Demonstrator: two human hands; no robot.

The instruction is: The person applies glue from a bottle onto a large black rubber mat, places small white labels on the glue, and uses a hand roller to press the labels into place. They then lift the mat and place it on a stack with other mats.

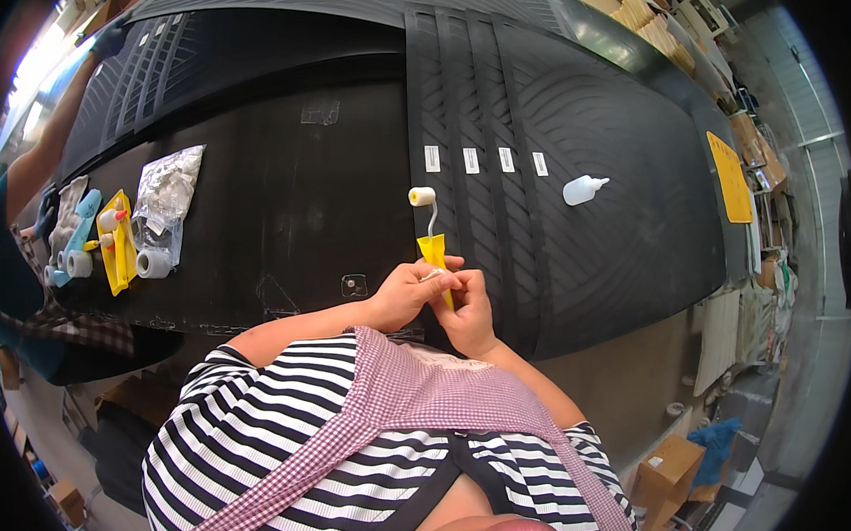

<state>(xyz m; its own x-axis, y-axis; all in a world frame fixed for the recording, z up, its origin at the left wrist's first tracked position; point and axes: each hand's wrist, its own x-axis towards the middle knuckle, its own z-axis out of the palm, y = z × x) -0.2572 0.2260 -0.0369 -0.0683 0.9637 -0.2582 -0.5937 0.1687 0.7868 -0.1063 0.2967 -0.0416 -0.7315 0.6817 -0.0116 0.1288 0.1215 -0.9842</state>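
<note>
A small paint roller with a white sleeve (422, 196), a bent metal rod and a yellow handle (431, 248) stands up between my hands, over the near edge of the black table. My right hand (471, 313) is closed round the lower handle. Close against it, my left hand (406, 293) is closed, thumb and fingers pinched by a small whitish bit too unclear to name. Beyond the hands lies a dark sheet with a curved groove pattern (597, 267), crossed by several black strips bearing white labels (470, 161). A translucent squeeze bottle (582, 190) lies on that sheet.
To the left lie a clear plastic bag (169, 186), tape rolls (154, 264) and a yellow packet (118, 246). A co-worker's arm (54, 130) reaches over the far left sheets. A yellow board (729, 178) is at the right edge; cardboard boxes (665, 478) stand on the floor.
</note>
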